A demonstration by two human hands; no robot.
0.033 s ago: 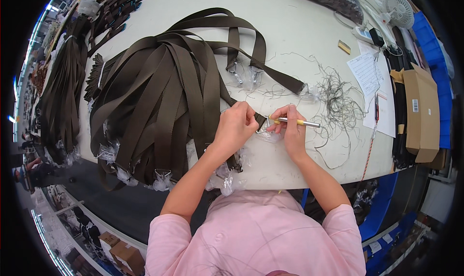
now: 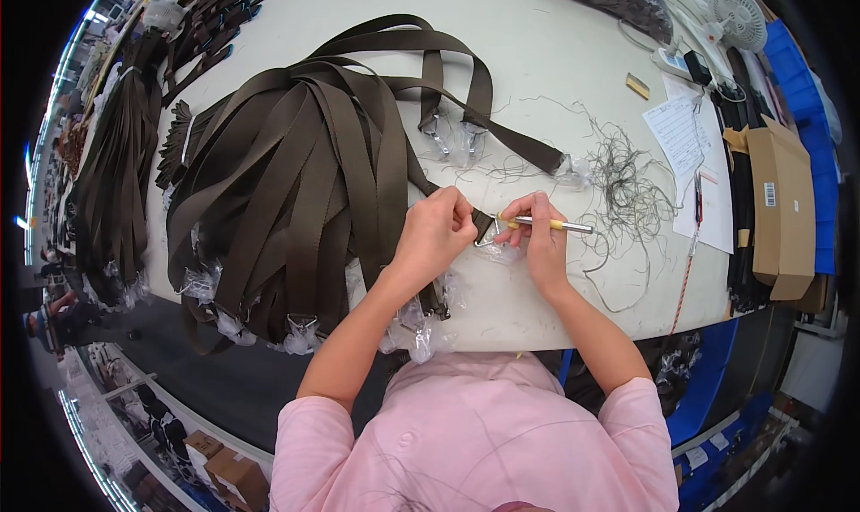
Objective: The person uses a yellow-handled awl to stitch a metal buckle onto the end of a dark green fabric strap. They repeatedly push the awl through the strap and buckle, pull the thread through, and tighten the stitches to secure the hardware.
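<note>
A large bundle of dark brown webbing straps (image 2: 296, 154) lies on the table before me, many ends fitted with metal buckles wrapped in clear plastic. My left hand (image 2: 436, 232) pinches one strap (image 2: 483, 223) close to its end, where a metal ring and a plastic wrapper (image 2: 502, 253) show. Just right of it, my right hand (image 2: 543, 248) grips a slim pen-like tool (image 2: 571, 228), silver with a yellow section. The tool's silver end points right; its other end is hidden by my fingers. The right fingertips are beside the ring; whether they touch it I cannot tell.
A tangle of loose dark threads (image 2: 627, 185) spreads right of my hands. Further right are written paper sheets (image 2: 676, 137), a red-handled tool (image 2: 698, 203), a cardboard box (image 2: 782, 209) and a small white fan (image 2: 737, 19). Another strap bundle (image 2: 121, 176) hangs at the left edge.
</note>
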